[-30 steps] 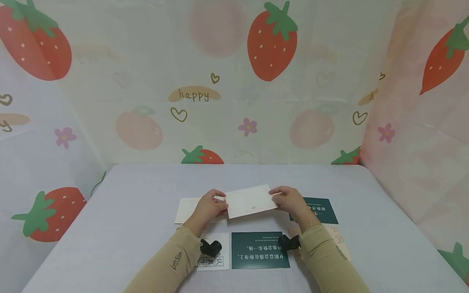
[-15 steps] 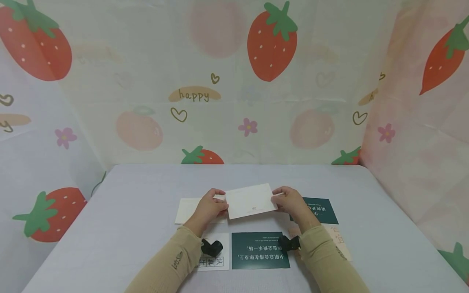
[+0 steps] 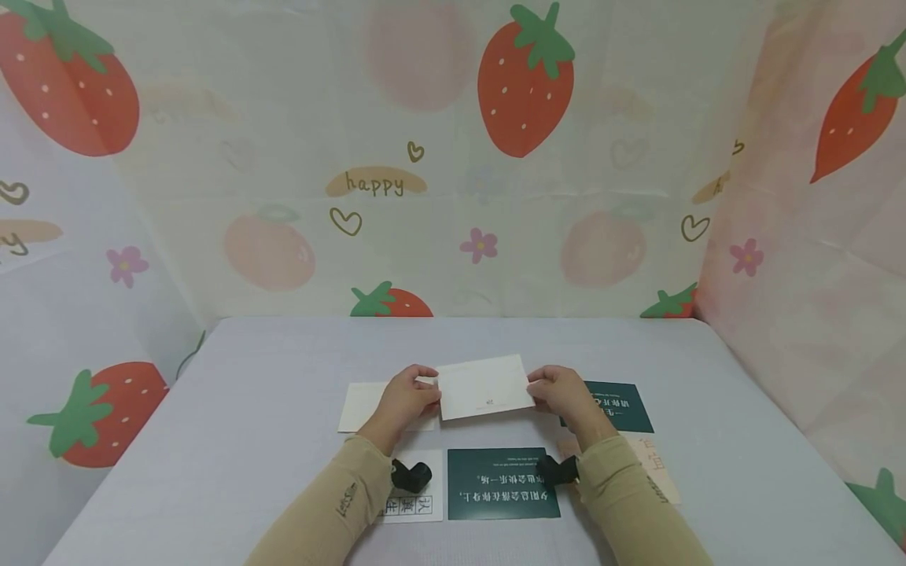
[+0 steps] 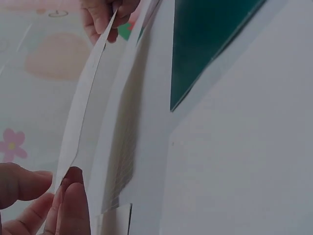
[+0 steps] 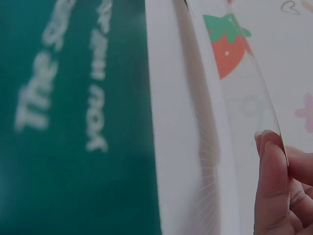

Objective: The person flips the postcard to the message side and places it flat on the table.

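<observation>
Your left hand (image 3: 403,402) and right hand (image 3: 564,391) each pinch one end of the white card (image 3: 484,387), holding it raised and tilted above the table (image 3: 276,362). Over the last second it has barely moved; your right hand sits slightly lower, so the card remains held, not laid down. Beyond lie a pale card (image 3: 359,406) at your left, a green card (image 3: 630,409) at your right.

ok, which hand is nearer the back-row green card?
Right. In the head view, the right hand partly covers the green card; the left hand is farther left, at the other end of the held white card.
</observation>
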Tool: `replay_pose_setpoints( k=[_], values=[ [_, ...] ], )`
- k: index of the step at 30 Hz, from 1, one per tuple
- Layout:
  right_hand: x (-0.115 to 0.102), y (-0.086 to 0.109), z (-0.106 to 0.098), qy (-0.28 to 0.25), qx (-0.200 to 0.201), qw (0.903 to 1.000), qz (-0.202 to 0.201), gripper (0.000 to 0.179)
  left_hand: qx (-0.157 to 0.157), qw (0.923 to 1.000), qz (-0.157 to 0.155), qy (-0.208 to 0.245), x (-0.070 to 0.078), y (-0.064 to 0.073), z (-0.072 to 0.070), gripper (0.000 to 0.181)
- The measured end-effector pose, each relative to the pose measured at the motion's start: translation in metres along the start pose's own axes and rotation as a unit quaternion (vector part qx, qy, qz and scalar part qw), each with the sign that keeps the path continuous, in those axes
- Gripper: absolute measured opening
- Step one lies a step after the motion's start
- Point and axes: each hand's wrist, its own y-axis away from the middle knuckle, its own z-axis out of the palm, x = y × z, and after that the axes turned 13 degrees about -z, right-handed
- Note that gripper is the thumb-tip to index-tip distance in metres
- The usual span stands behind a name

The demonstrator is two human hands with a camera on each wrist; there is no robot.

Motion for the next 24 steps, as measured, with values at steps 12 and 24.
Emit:
replay_pose_setpoints(
  k=[12,24],
  values=[
    [0.003,-0.012,0.002,0.002,0.029,0.9993,0.025,0.015,0.008,0.9995,-0.021,-0.021,0.000,-0.003,0.002,0.024],
    [0.002,-0.018,0.007,0.011,0.025,0.9994,0.022,0.014,0.044,0.9979,-0.040,-0.024,0.008,-0.008,0.003,0.026]
  ],
)
